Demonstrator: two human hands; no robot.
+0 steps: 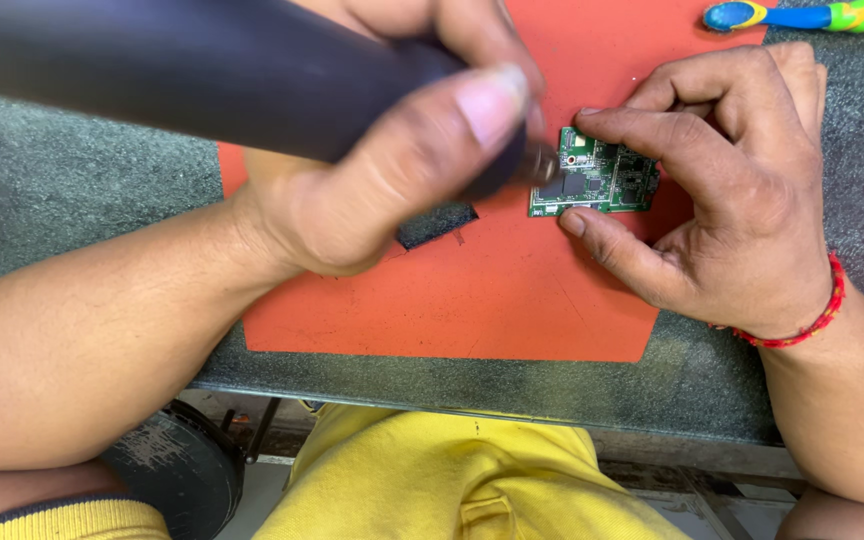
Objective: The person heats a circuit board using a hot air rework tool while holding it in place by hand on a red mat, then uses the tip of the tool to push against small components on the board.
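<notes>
- Left hand clenched round a thick black tool handle, probably a hot-air wand; metal nozzle tip sits at the 9 o'clock edge of the circuit board, touching or just above it, can't tell which.
- Right hand pinches the board: forefinger along its 12 o'clock edge, thumb at its 6 o'clock corner. Board lies flat on the orange mat, in the mat's 1 o'clock area.
- Progress, my read: work on the board is mid-step. Tool is on station at the left end, board is steadied, nothing lifted off that I can see. No loose chip or shield lying beside it.
- Left to do: can't judge from here. Nozzle and thumb hide the spot being worked.
- Board look: small green rectangle, populated side up, dark ICs and small silver parts, one light square patch near the 10 o'clock corner. No visible burns or cracks; detail too fine to say more.
- Small dark flat piece on the mat at 8 o'clock from the board, partly under the left hand.
- Blue-and-green toothbrush-like brush at 1 o'clock, off the mat on the grey bench, well apart from both hands.
</notes>
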